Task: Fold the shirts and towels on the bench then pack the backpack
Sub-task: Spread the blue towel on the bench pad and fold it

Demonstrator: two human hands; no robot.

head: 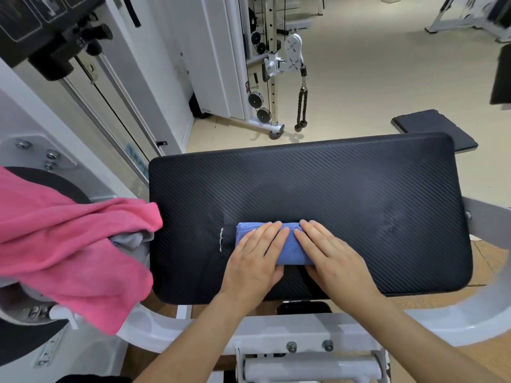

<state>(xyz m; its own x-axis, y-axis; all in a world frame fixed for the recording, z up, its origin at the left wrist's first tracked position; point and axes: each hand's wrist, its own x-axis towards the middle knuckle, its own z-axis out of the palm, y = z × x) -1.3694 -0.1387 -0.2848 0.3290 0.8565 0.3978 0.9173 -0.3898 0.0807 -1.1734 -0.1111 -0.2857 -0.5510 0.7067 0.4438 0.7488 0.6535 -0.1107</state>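
Where the black ribbed bench pad (331,189) fills the middle of the frame, its white steel frame (276,330) shows below it and a pale gym floor (373,78) stretches behind, with a cable machine (293,51) and a hanging rope handle (301,106) at upper centre and a small dark mat (434,128) at right. A pink cloth (69,244) is heaped at left, with grey fabric (130,240) peeping from under it. Just below centre, the folded blue towel (290,250) lies on the pad, its long axis running left to right, along the pad's length. The left hand (254,261) and right hand (331,258) lie flat on it, fingers straight, pressing, gripping nothing.
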